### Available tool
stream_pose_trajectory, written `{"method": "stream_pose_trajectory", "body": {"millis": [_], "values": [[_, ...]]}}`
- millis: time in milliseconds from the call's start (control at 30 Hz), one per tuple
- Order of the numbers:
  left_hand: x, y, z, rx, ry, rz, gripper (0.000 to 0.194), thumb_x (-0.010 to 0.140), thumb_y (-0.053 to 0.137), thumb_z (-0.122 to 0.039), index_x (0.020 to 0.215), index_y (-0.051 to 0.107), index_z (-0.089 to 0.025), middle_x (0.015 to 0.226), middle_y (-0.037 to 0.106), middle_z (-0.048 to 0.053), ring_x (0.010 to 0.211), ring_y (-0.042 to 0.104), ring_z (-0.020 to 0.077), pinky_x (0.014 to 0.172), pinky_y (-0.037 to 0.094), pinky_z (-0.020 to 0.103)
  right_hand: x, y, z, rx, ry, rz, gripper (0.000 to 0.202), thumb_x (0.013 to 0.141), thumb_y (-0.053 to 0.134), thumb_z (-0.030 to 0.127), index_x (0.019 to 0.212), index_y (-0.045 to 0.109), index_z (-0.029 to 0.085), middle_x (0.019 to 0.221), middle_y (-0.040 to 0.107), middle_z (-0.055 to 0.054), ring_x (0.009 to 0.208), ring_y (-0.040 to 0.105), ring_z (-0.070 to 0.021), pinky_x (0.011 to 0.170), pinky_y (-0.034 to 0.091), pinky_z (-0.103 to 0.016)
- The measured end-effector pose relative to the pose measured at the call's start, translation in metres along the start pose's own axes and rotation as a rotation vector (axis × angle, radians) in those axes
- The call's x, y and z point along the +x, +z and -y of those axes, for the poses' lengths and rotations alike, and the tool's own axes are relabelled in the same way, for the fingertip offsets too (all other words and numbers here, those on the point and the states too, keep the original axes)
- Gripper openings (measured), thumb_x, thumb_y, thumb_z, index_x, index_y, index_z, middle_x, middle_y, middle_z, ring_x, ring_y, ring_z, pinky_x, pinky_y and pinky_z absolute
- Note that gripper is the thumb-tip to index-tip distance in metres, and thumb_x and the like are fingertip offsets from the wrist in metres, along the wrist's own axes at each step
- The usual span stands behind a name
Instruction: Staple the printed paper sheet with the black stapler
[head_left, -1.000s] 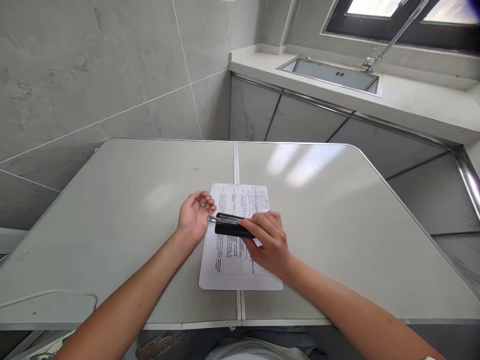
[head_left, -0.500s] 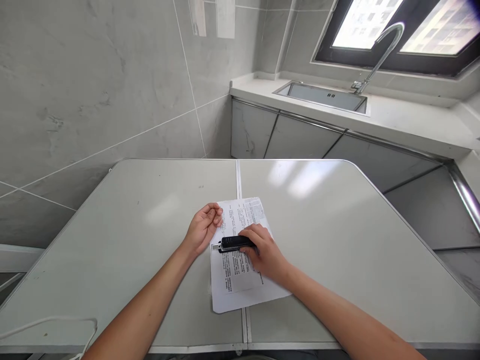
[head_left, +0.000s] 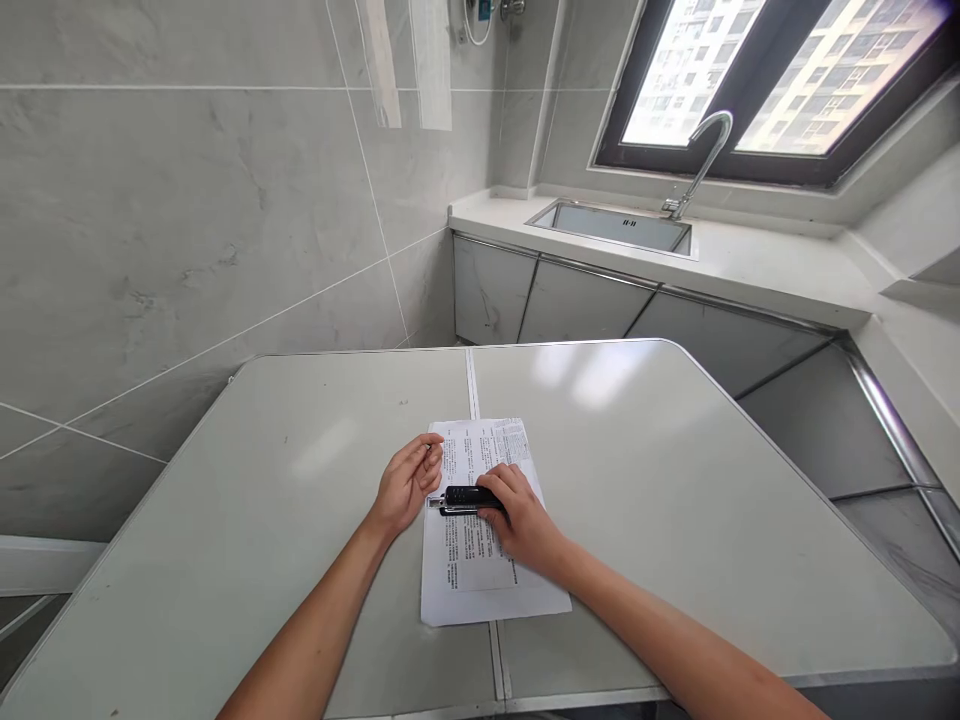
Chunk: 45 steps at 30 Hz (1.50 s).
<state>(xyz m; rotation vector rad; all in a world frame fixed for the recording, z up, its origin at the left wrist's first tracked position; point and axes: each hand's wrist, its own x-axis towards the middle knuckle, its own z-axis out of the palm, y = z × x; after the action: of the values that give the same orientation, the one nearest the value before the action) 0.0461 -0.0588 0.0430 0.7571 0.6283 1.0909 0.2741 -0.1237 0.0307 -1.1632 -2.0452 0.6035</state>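
A black stapler [head_left: 471, 497] lies across the printed sheet [head_left: 480, 590], and its metal nose reaches the left edge of the paper. My right hand [head_left: 519, 512] is wrapped round the stapler's right end, fingers on top and thumb at the near side. Just beyond the nose, my left hand [head_left: 409, 482] rests on its side at the paper's upper left edge. Its fingers are curled in and closed; whether something small is inside them is hidden. Whether the paper is one sheet or several I cannot tell.
The pale folding table [head_left: 660, 560] has a seam down its middle, under the paper. Behind it stand a grey tiled wall [head_left: 187, 200] and a white counter [head_left: 772, 265] with a sink [head_left: 615, 225] and a tall tap [head_left: 709, 150] below a window.
The view has tilted up, so the sink and window show more fully. My right hand still grips the stapler at the paper's left edge; my left hand stays curled beside it.
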Motion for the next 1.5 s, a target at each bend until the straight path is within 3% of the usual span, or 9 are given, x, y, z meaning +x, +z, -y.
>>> {"method": "stream_pose_trajectory", "body": {"millis": [167, 400, 767, 867, 933, 1033, 1200, 1367, 1500], "values": [[-0.003, -0.003, 0.001, 0.251, 0.056, 0.049, 0.046, 0.097, 0.068, -0.042, 0.137, 0.065, -0.019, 0.087, 0.070, 0.005, 0.041, 0.030, 0.0009, 0.042, 0.025, 0.021, 0.018, -0.018, 0.023, 0.062, -0.073, -0.138, 0.037, 0.092, 0.074, 0.026, 0.126, 0.060, 0.028, 0.119, 0.064, -0.008, 0.111, 0.055, -0.0279, 0.095, 0.049, -0.045], [-0.010, -0.007, 0.001, 0.369, 0.027, 0.187, 0.068, 0.099, 0.067, -0.043, 0.158, 0.045, -0.019, 0.047, 0.041, -0.011, 0.037, 0.026, 0.0045, 0.043, 0.023, 0.020, 0.059, -0.005, 0.042, -0.160, -0.303, -0.074, 0.024, 0.101, 0.048, 0.008, 0.112, 0.064, 0.022, 0.106, 0.072, -0.007, 0.097, 0.058, -0.0230, 0.085, 0.043, -0.039], [-0.008, -0.008, 0.002, 0.347, -0.056, 0.246, 0.079, 0.090, 0.077, -0.045, 0.157, 0.046, -0.017, 0.058, 0.056, -0.006, 0.041, 0.027, 0.0031, 0.044, 0.021, 0.020, 0.060, -0.009, 0.036, -0.213, -0.377, -0.070, 0.033, 0.096, 0.044, 0.005, 0.099, 0.070, 0.026, 0.097, 0.076, -0.002, 0.090, 0.059, -0.0223, 0.084, 0.044, -0.040], [-0.005, -0.009, -0.003, 0.287, 0.044, 0.129, 0.067, 0.085, 0.081, -0.047, 0.142, 0.059, -0.019, 0.084, 0.074, 0.004, 0.044, 0.024, 0.0023, 0.044, 0.020, 0.021, 0.067, -0.028, 0.013, -0.176, -0.195, -0.189, 0.028, 0.094, 0.050, 0.011, 0.097, 0.073, 0.027, 0.096, 0.077, -0.002, 0.091, 0.062, -0.0241, 0.087, 0.046, -0.043], [-0.002, -0.012, -0.008, 0.183, 0.136, 0.032, 0.039, 0.086, 0.078, -0.051, 0.106, 0.071, -0.018, 0.083, 0.073, 0.005, 0.044, 0.022, 0.0030, 0.043, 0.021, 0.022, 0.077, -0.046, -0.020, -0.164, -0.051, -0.309, 0.022, 0.094, 0.054, 0.017, 0.095, 0.075, 0.024, 0.092, 0.077, -0.005, 0.090, 0.062, -0.0257, 0.090, 0.046, -0.046], [0.001, -0.018, -0.016, -0.028, 0.170, -0.043, 0.060, 0.091, 0.071, -0.048, 0.050, 0.039, -0.017, 0.053, 0.045, -0.001, 0.045, 0.027, 0.0067, 0.045, 0.027, 0.024, 0.096, -0.073, -0.083, -0.102, 0.299, -0.455, 0.011, 0.082, 0.065, 0.024, 0.078, 0.076, 0.025, 0.083, 0.076, -0.004, 0.086, 0.062, -0.0254, 0.084, 0.050, -0.041], [0.001, -0.028, -0.016, -0.203, 0.117, -0.073, 0.073, 0.086, 0.072, -0.038, 0.049, 0.012, -0.018, 0.049, 0.018, -0.004, 0.045, 0.022, 0.0077, 0.044, 0.027, 0.025, 0.113, -0.092, -0.159, -0.045, 0.438, -0.480, 0.008, 0.071, 0.070, 0.027, 0.071, 0.078, 0.023, 0.073, 0.072, -0.004, 0.075, 0.063, -0.0224, 0.083, 0.051, -0.039], [0.001, -0.035, -0.016, -0.295, 0.178, -0.137, 0.073, 0.090, 0.068, -0.034, 0.050, 0.010, -0.018, 0.046, 0.008, -0.005, 0.040, 0.014, 0.0079, 0.041, 0.022, 0.026, 0.113, -0.087, -0.181, 0.083, 0.461, -0.446, 0.015, 0.072, 0.068, 0.029, 0.076, 0.079, 0.020, 0.080, 0.078, -0.005, 0.074, 0.067, -0.0202, 0.075, 0.055, -0.033], [0.006, -0.031, -0.017, -0.251, 0.162, -0.179, 0.068, 0.097, 0.067, -0.041, 0.051, 0.021, -0.019, 0.048, 0.020, -0.006, 0.040, 0.020, 0.0070, 0.041, 0.023, 0.025, 0.112, -0.085, -0.187, 0.129, 0.449, -0.453, 0.016, 0.072, 0.068, 0.030, 0.078, 0.080, 0.020, 0.088, 0.079, -0.007, 0.080, 0.070, -0.0220, 0.080, 0.057, -0.035]]}}
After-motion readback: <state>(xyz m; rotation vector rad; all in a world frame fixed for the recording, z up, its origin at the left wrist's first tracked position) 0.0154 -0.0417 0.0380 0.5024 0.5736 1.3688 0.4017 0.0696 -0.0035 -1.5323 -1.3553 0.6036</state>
